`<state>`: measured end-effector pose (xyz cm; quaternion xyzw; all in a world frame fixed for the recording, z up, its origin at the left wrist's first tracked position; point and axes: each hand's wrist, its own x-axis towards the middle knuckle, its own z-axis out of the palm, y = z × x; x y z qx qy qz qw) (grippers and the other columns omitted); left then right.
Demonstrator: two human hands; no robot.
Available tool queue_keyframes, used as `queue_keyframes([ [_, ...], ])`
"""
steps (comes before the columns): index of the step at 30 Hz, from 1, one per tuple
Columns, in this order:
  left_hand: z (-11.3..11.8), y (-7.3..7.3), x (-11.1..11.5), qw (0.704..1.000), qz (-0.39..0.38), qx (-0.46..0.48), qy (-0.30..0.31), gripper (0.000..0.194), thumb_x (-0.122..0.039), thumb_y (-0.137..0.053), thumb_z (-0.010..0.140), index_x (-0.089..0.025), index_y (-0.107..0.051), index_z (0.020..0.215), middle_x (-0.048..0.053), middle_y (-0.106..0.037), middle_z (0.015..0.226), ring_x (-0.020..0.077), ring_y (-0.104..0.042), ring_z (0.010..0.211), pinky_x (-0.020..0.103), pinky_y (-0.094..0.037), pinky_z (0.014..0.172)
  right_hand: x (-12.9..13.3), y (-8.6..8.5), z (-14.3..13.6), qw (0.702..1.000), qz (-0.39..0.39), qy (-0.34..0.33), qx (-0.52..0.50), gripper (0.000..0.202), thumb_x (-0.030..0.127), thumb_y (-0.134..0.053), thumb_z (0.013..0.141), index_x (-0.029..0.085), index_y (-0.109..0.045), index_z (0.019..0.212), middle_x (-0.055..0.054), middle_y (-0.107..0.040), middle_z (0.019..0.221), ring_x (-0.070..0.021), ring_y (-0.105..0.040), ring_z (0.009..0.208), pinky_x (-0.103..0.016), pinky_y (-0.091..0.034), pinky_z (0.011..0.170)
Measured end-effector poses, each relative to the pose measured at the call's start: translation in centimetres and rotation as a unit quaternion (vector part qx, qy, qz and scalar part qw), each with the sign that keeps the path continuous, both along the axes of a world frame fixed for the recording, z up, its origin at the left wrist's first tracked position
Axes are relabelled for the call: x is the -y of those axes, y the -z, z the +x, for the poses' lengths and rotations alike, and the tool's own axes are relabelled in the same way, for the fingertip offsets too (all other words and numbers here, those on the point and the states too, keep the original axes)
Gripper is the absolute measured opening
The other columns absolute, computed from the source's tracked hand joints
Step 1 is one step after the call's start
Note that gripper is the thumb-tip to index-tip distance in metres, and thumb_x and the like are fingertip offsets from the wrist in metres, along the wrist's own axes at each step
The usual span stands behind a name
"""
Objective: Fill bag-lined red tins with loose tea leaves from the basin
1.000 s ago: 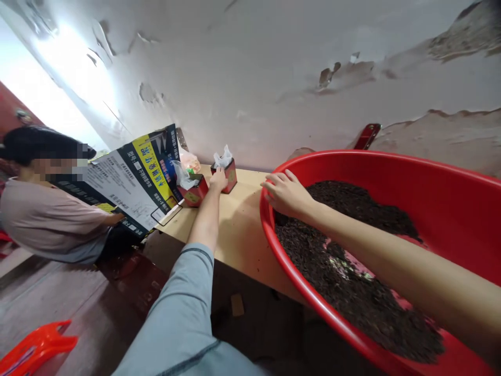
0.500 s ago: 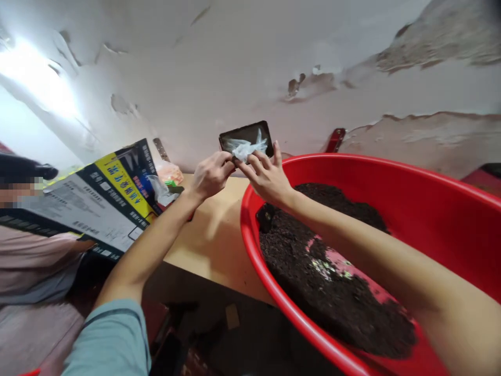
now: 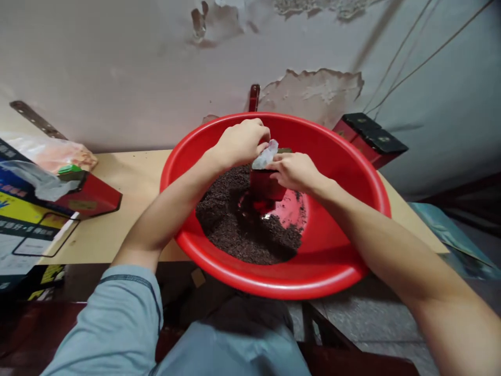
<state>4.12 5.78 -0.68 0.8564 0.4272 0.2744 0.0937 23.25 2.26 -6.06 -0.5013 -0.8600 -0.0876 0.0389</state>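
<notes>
Above the dark, crumbly soil (image 3: 250, 243) in a big red basin (image 3: 282, 289), a small red box (image 3: 266, 187) has a clear plastic bag (image 3: 266, 155) sticking up from its top. My left hand (image 3: 245, 140) is closed, thumb and fingers pinching the upper part of the bag. From the other side, my right hand (image 3: 295, 169) has its fingers closed on the bag at the box's top edge. Whether the box rests on the basin floor or hangs just above it, I cannot tell.
A similar red box (image 3: 92, 196) with a plastic bag lies on the wooden table (image 3: 136, 183) at left, beside a large printed carton (image 3: 23, 224). More dark-red boxes (image 3: 370, 138) stand behind the basin at right, against the peeling wall (image 3: 136, 68).
The view has swung right and down. My hands have brought the box and plastic bag from beside the basin to over the soil. The other person has left the view.
</notes>
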Motion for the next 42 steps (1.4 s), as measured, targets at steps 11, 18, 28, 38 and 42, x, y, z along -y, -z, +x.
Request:
queue_keyframes([
  [11, 2.4, 4.2, 1.4, 0.997, -0.045, -0.060, 0.013, 0.012, -0.025, -0.072, 0.092, -0.018, -0.080, 0.097, 0.006, -0.079, 0.101, 0.0185, -0.070, 0.093, 0.030, -0.054, 0.090, -1.4, -2.5, 4.5, 0.982, -0.041, -0.024, -0.183, 0.029, 0.045, -0.071, 0.090, 0.021, -0.084, 0.101, -0.006, -0.077, 0.099, -0.0198, -0.068, 0.086, -0.030, -0.050, 0.078],
  [18, 2.1, 3.1, 1.8, 0.989, -0.061, 0.102, -0.090, 0.023, -0.032, -0.067, 0.095, -0.016, -0.077, 0.083, 0.004, -0.076, 0.077, 0.0150, -0.069, 0.071, 0.028, -0.055, 0.076, -0.6, -3.4, 4.4, 0.975, -0.126, 0.020, -0.181, 0.025, 0.042, -0.077, 0.085, 0.021, -0.078, 0.098, -0.004, -0.076, 0.088, -0.0193, -0.067, 0.079, -0.030, -0.049, 0.073],
  [28, 0.1, 1.2, 2.3, 0.992, -0.084, -0.005, -0.089, 0.007, -0.018, -0.077, 0.075, -0.013, -0.080, 0.073, 0.006, -0.076, 0.073, 0.0182, -0.069, 0.073, 0.030, -0.056, 0.079, 0.0, -4.7, 5.4, 0.958, -0.127, 0.087, -0.241, 0.017, 0.014, -0.069, 0.079, 0.019, -0.078, 0.092, -0.001, -0.073, 0.080, -0.0157, -0.064, 0.073, -0.027, -0.047, 0.068],
  [38, 1.2, 3.2, 2.7, 0.996, -0.045, -0.080, -0.002, 0.037, -0.008, -0.063, 0.083, -0.020, -0.085, 0.110, 0.008, -0.082, 0.106, 0.0215, -0.073, 0.096, 0.034, -0.057, 0.095, 0.6, -3.4, 3.9, 0.987, -0.030, 0.007, -0.159, 0.027, 0.034, -0.061, 0.098, 0.020, -0.084, 0.104, -0.011, -0.073, 0.119, -0.0216, -0.069, 0.098, -0.031, -0.053, 0.086],
  [42, 1.2, 3.4, 2.7, 0.995, 0.014, -0.078, -0.055, 0.041, -0.005, -0.059, 0.086, -0.022, -0.083, 0.115, 0.009, -0.079, 0.119, 0.0227, -0.072, 0.103, 0.036, -0.056, 0.097, 0.4, -3.3, 3.7, 0.993, -0.061, 0.096, -0.025, 0.030, 0.034, -0.061, 0.097, 0.014, -0.083, 0.091, -0.014, -0.076, 0.087, -0.0242, -0.070, 0.081, -0.032, -0.049, 0.070],
])
